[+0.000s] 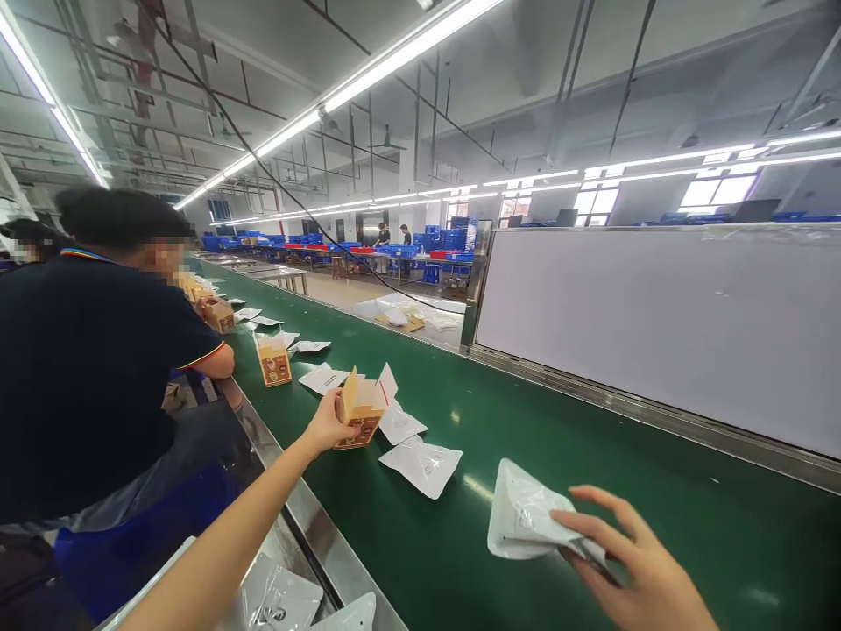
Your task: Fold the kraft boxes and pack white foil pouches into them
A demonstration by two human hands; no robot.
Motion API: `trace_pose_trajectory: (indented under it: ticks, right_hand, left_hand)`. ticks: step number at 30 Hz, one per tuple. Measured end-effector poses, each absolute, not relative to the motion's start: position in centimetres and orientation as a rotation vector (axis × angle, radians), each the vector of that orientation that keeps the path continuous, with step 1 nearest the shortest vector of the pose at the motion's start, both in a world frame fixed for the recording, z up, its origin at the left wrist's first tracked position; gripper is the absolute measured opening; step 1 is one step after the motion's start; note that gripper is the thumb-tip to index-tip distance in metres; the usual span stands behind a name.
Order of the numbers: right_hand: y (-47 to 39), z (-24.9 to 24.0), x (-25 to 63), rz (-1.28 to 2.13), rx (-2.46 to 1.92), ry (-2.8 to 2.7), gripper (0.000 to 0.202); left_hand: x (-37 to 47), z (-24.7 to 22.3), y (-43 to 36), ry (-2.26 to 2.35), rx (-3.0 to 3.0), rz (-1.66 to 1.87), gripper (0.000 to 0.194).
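My left hand (327, 424) grips an open-topped cardboard box (360, 429) by its near left side, on the green conveyor belt (519, 412). The box is brown with printed patterns, and its flaps stand up. What lies inside it is hidden. Toward the right, my right hand (631, 552) holds a white sealed pouch (526, 513) between thumb and fingers, above the belt. Just right of the box, a white pouch (424, 464) lies flat, with another pouch (400, 425) behind it.
A co-worker (98, 368) in a dark shirt sits at the left, near another open box (274, 361). Several pouches lie along the belt. More pouches (279, 596) sit below its metal edge (355, 570). A white panel (657, 324) borders the far side.
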State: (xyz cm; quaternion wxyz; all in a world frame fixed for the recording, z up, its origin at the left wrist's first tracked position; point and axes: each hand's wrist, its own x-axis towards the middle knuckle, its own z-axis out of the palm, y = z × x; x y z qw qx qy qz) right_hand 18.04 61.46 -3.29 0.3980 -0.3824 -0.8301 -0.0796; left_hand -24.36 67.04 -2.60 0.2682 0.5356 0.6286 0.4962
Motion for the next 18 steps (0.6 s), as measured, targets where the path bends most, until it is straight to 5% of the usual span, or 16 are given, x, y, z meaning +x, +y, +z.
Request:
trace_pose_trajectory:
  ticks: [6, 12, 18]
  right_hand:
    - [55.3, 5.4, 15.2, -0.361, -0.853, -1.743, 0.007]
    - [52.4, 5.0, 15.2, -0.383, -0.449, -2.102, 0.023]
    - [51.8, 2.7, 17.3, -0.182, -0.509, -2.532, 0.014]
  left_hand:
    - [-13.1, 0.1, 58.3, 1.488, 1.82, 1.085, 0.066]
    - [-6.4, -1.3, 52.7, 1.72, 1.824, 1.198, 0.057]
    - [-2.0, -2.1, 50.7, 1.453, 2.638, 1.222, 0.059]
